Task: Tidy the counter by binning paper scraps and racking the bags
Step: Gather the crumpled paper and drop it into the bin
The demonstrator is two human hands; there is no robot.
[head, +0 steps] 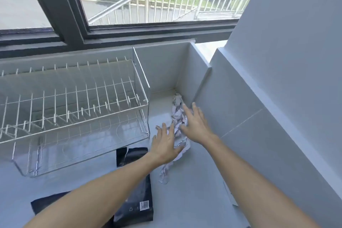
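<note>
A long trail of crumpled white paper scraps (177, 114) lies on the white counter (194, 187), running from the back corner toward me. My left hand (164, 142) rests flat on its middle, fingers spread. My right hand (194, 124) lies on the scraps just right of it, fingers spread too. Neither hand has closed on the paper. Black bags (135, 155) lie on the counter under my left forearm, one with a barcode label (144, 205). A wire rack (74, 105) stands empty at the left.
A white tiled wall (259, 135) rises close on the right and meets a low ledge at the back corner. A dark-framed window (129, 29) runs behind the counter. No bin is in view.
</note>
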